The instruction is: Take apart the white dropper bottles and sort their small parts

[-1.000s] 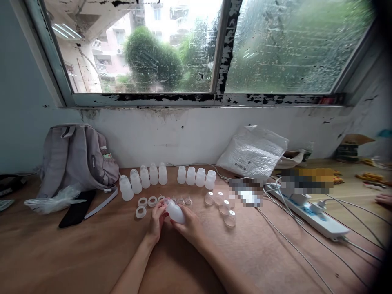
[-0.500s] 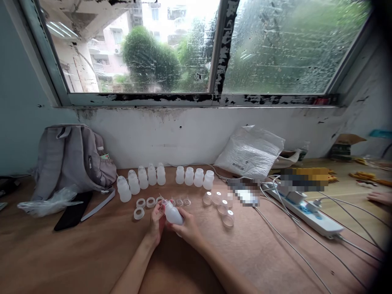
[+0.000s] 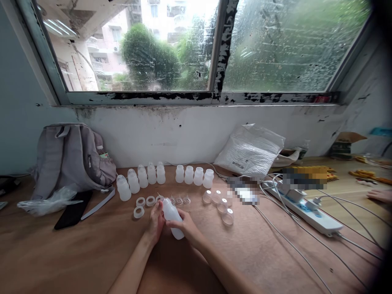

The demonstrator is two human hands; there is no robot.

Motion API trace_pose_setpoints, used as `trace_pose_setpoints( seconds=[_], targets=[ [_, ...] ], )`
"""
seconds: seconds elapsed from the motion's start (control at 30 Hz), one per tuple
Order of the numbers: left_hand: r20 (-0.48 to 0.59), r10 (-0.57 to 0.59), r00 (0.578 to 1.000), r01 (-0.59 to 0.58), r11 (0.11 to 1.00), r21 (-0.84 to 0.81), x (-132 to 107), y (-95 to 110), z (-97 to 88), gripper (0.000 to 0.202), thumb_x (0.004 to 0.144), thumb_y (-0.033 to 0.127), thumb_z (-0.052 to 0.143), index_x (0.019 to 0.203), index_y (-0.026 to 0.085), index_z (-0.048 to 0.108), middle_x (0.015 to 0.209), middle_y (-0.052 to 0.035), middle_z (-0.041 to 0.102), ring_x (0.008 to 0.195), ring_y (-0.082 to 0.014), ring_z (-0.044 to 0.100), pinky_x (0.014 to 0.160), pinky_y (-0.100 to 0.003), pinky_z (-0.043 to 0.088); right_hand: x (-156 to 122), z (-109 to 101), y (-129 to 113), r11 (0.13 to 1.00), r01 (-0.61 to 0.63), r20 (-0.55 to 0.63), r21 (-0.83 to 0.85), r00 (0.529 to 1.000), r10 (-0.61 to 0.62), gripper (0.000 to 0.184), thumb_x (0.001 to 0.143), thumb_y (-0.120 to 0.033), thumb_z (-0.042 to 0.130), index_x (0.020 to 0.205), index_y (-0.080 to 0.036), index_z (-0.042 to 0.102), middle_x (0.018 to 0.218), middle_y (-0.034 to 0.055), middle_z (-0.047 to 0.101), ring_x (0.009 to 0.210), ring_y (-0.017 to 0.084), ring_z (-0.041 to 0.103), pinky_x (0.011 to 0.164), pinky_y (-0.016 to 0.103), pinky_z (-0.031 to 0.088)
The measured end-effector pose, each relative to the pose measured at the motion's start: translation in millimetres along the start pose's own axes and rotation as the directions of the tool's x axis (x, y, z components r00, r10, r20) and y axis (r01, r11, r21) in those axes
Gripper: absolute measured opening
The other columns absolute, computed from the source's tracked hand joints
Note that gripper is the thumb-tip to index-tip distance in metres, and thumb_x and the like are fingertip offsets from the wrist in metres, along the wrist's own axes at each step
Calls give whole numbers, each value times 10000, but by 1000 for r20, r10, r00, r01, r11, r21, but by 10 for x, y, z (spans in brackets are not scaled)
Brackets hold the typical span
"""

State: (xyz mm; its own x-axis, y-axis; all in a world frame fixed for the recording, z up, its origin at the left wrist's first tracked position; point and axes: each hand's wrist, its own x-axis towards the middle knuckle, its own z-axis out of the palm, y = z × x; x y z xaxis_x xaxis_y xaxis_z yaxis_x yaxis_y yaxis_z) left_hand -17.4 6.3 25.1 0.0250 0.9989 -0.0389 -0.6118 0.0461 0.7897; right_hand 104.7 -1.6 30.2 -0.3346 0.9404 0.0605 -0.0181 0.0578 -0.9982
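Note:
A small translucent white bottle [image 3: 172, 215] is held over the wooden table [image 3: 61, 253], tilted with its neck up and to the left. My right hand [image 3: 184, 227] is wrapped round its body. My left hand [image 3: 156, 223] pinches at the neck end; what sits between its fingertips is too small to make out. Just behind the hands lie white rings [image 3: 145, 203] and small clear nipples [image 3: 183, 200]. Further back stand two rows of like bottles [image 3: 139, 179], the right-hand row [image 3: 194, 176] without tops.
Clear round caps [image 3: 221, 203] lie to the right of the hands. A grey backpack [image 3: 72, 157], a black phone [image 3: 72, 214] and a plastic bag [image 3: 47, 201] are at the left. A white sack [image 3: 251, 153], power strip [image 3: 307, 211] and cables are at the right. Another person's hand [image 3: 379, 195] shows at the far right edge.
The bottle has come lower and nearer to me and stands steeper, with my right hand's grip shifted along it. My left hand stays at its neck.

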Motion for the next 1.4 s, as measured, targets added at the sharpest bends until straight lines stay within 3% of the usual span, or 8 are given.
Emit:
trace_pose_setpoints(
  seconds=[0.2,0.33,0.43,0.73,0.83,1.13,1.27,1.4],
  targets=[
    [0,109,994,-108,980,169,25,36,-76,324,654,400,634,848,143,606,801,-49,620,720,-154,574,644,-227,419,-3,-40,95,927,118,-66,-355,986,-151,302,627,-244,610,919,-172,579,775,10,611,690,171,554,588,254,435],
    [-37,174,984,-159,951,265,28,40,-79,317,592,366,687,807,146,608,802,-48,625,749,-168,567,656,-230,414,-43,-80,98,615,206,-106,-761,896,-432,453,630,-194,592,1076,-217,511,948,66,600,819,221,554,698,308,430],
    [-37,214,976,-192,932,308,28,39,-65,316,561,346,711,783,151,598,768,-35,617,755,-171,562,657,-231,412,-54,-93,86,471,191,-86,-861,858,-506,460,631,-172,577,1083,-219,504,930,71,595,816,226,556,697,313,431],
    [-36,134,990,-126,977,175,38,-15,-74,283,582,349,698,753,148,594,720,-10,586,660,-122,544,610,-214,420,-68,-30,140,653,166,-133,-738,914,-383,387,635,-233,596,1010,-232,500,881,22,622,773,193,585,634,265,439],
    [-21,114,993,-110,986,125,44,-26,-82,252,614,325,684,772,151,591,728,-2,578,670,-112,541,623,-209,422,-71,-8,152,641,159,-147,-751,906,-396,393,646,-234,583,1029,-228,493,900,33,618,775,197,584,641,270,439],
    [-114,171,979,-163,984,75,8,-79,-10,240,601,298,697,747,149,578,729,5,560,663,-95,530,617,-187,428,-50,-24,184,427,107,-115,-898,879,-464,448,665,-180,531,1109,-185,470,933,90,604,820,243,549,711,323,420],
    [-147,170,974,-157,983,99,-1,-112,1,258,612,331,685,745,160,543,719,17,545,639,-85,525,611,-189,428,-76,-13,148,451,82,-130,-889,899,-418,458,663,-191,537,1116,-186,468,947,85,601,853,233,548,727,303,412],
    [-143,150,978,-127,980,155,-2,-95,-11,289,595,362,691,716,163,522,662,35,529,561,-71,504,547,-179,400,-110,1,99,581,86,-123,-809,942,-312,428,682,-285,548,1094,-206,469,961,57,608,844,203,574,694,264,417]
  ],
)
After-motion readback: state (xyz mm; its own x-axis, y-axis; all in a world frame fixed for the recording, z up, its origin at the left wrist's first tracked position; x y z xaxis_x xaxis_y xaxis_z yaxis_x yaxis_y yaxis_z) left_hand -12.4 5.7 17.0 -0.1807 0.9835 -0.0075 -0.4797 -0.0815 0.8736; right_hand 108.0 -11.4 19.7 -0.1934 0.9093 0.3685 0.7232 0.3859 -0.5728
